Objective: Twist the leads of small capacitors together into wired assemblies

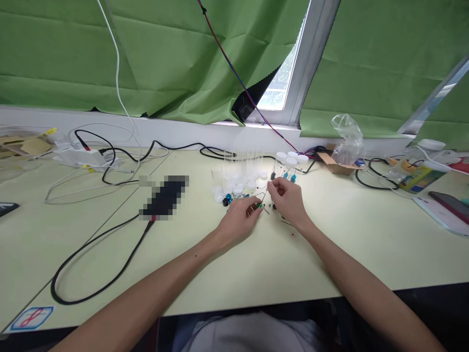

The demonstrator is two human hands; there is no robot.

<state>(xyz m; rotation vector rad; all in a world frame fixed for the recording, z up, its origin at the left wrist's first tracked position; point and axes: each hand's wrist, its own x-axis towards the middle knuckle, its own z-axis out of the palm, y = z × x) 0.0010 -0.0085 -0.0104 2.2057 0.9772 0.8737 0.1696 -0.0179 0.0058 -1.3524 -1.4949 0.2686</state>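
My left hand (240,220) is closed in a pinch over the table, with a small green piece (260,206) between thumb and fingers. Close by on the right, my right hand (288,199) pinches the upper end of a thin metal rod (265,193), which slants down toward the green piece. Whether the two parts touch is too small to tell. Around the fingers lie tiny dark and blue parts, among them a blue piece (228,197) and a black piece (225,202). A loose thin rod (287,223) rests below my right hand.
Several clear tubes (217,178) with white bases stand behind the hands. White round caps (291,159) on thin stems stand to their right. A blurred black device (164,198) with a cable lies left. Further right are a cardboard box (333,162), a plastic bag (347,139) and phones (441,215).
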